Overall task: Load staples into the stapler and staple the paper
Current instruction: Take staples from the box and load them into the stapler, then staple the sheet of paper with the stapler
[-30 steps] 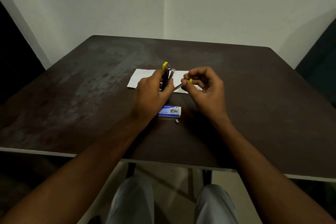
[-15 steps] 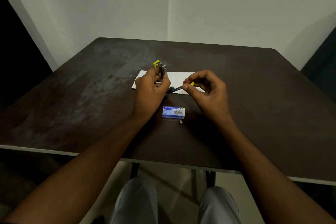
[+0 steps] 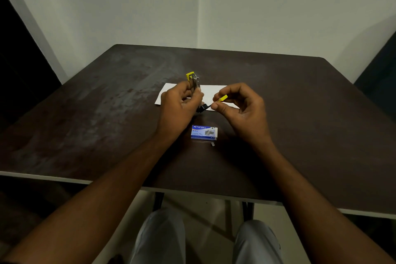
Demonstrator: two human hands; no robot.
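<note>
Yellow stapler (image 3: 194, 82): upright, gripped in left hand (image 3: 179, 108).
Right hand (image 3: 240, 109): fingers (image 3: 218, 106) pinching yellow pusher (image 3: 222, 98).
Box (image 3: 204, 132): on bench (image 3: 300, 113).

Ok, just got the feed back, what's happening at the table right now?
The person is mid-loading. The left hand holds the yellow stapler upright above the paper; the right hand pinches its yellow-tipped pusher rod, pulled out. The staple box lies on the table nearer the person, one loose bit beside it.
</note>
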